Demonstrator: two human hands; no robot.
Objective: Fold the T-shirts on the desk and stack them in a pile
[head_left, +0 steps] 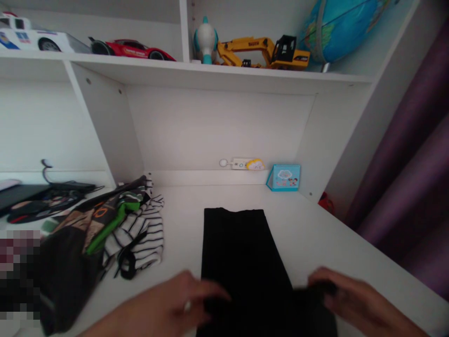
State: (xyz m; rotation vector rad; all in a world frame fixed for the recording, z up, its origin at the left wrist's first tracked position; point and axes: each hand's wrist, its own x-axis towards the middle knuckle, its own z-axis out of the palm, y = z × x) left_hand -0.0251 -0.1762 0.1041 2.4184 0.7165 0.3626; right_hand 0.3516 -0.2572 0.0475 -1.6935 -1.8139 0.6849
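Observation:
A black garment lies on the white desk in front of me, its far part flat and narrowed into a neat strip. Its exact kind does not show. My left hand is closed on the cloth near its left edge, thumb and fingers around a bunched bit. On the other side, my right hand pinches a corner of the same black cloth, which spreads out to the right there. Both hands are slightly blurred. The near end of the garment runs out of view at the bottom.
A pile of clothes, partly striped, lies on the left of the desk. A small blue desk calendar stands at the back right, near a wall socket. Above, a shelf holds toy vehicles and a globe.

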